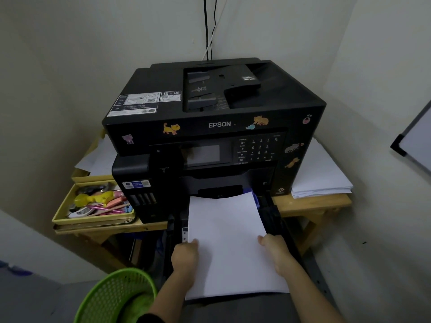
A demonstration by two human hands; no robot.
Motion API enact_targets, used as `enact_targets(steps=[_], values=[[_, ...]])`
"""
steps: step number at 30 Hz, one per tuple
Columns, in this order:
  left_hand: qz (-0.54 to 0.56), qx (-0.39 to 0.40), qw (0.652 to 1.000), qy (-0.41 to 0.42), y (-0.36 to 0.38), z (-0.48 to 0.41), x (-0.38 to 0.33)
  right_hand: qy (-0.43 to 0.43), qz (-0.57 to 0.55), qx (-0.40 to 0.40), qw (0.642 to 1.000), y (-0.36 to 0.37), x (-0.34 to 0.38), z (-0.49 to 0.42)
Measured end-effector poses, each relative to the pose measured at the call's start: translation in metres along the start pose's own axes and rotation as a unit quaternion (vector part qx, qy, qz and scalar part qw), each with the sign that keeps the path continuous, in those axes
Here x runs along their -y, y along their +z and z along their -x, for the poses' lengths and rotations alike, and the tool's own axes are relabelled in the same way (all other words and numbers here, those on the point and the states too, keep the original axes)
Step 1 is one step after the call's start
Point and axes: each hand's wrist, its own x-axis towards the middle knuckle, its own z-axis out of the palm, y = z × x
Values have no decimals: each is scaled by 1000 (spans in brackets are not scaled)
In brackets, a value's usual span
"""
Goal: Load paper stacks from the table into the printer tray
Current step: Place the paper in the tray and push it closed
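Observation:
A black Epson printer (210, 113) with cat stickers stands on a wooden table (310, 203). Its paper tray (271, 206) is pulled out toward me. A white paper stack (229, 241) lies over the tray, its far edge at the printer's slot. My left hand (185, 257) grips the stack's left edge and my right hand (276, 251) grips its right edge. A second stack of white paper (324, 176) rests on the table to the printer's right.
A yellow tray (93, 220) with pens and small items sits at the table's left, loose sheets (98, 159) behind it. A green mesh basket (119, 297) stands at lower left. Walls close in on both sides; a whiteboard (415, 141) hangs at right.

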Motion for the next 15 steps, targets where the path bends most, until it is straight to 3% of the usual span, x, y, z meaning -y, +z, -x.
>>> enact_targets(steps=[15], values=[[14, -16, 1000, 0, 0, -5, -3, 31, 27, 50, 998, -8, 8, -4]])
